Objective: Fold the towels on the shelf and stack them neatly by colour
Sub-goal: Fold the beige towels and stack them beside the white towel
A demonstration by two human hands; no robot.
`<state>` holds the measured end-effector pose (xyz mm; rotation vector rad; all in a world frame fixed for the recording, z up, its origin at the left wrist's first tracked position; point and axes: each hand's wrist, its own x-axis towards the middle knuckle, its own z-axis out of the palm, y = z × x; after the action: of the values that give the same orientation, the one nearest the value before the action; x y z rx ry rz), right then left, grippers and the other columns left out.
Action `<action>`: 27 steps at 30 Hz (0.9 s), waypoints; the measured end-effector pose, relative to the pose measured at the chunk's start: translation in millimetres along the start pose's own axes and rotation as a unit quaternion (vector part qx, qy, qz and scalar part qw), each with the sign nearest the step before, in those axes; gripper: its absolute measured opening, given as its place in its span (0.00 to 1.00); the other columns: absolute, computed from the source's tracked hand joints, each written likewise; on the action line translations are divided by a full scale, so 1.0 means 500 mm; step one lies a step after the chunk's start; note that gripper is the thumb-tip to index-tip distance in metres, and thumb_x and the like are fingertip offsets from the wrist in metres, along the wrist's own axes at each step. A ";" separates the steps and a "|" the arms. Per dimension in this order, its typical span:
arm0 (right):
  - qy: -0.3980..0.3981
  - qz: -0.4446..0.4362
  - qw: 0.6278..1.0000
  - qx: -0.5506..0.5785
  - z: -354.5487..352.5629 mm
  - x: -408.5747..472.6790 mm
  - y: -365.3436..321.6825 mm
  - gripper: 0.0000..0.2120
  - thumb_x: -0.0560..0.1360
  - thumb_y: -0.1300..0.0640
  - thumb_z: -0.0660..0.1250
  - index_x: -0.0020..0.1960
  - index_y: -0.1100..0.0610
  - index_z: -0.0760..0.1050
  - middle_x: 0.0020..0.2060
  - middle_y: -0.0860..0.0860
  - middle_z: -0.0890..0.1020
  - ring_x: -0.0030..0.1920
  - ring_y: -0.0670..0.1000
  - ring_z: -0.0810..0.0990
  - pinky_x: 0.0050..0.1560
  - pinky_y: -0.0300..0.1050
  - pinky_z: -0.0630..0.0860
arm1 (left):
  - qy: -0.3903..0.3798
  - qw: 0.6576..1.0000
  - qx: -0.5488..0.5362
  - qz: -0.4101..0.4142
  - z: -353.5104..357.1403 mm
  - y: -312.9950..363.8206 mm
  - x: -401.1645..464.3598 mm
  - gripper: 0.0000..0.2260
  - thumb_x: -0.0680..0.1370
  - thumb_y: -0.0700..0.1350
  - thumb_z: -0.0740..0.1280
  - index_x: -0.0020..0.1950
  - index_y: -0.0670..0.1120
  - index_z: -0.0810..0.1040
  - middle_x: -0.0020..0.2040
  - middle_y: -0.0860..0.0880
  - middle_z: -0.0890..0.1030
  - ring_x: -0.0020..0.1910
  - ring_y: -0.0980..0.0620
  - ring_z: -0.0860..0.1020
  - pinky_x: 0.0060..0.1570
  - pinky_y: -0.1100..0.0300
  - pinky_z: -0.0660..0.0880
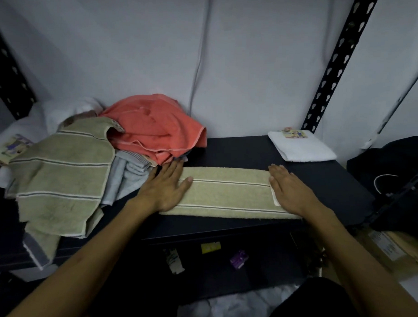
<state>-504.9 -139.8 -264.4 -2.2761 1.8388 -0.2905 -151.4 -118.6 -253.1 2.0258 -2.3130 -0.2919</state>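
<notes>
A beige striped towel (228, 193) lies folded into a long strip on the dark shelf (241, 147). My left hand (165, 187) presses flat on its left end and my right hand (290, 189) lies flat on its right end, fingers straight. To the left sits a loose heap: another beige striped towel (60, 177), a coral towel (154, 125), a grey-blue towel (123, 176) and white towels (62, 110) behind. A folded white towel (303, 147) with a paper label rests at the back right.
Black perforated shelf posts (334, 65) stand at the back right and far left. Dark fabric with a white cord (396, 179) lies to the right of the shelf. Small packets (239, 259) sit on the lower level, and a cardboard box (394, 250) is at the right.
</notes>
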 end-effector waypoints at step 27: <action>0.024 -0.056 0.986 -0.153 -0.037 0.056 -0.009 0.43 0.76 0.32 0.31 0.81 0.54 0.56 0.80 0.53 0.57 0.81 0.53 0.49 0.80 0.53 0.41 | 0.049 0.999 -0.007 -0.019 0.025 0.092 -0.031 0.35 0.80 0.70 0.47 0.82 0.53 0.52 0.83 0.47 0.55 0.81 0.47 0.53 0.79 0.47 0.48</action>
<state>-500.0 -167.0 -244.8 -2.6009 1.8946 -0.0829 -196.2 -96.5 -255.8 2.0315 -2.2112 -0.2065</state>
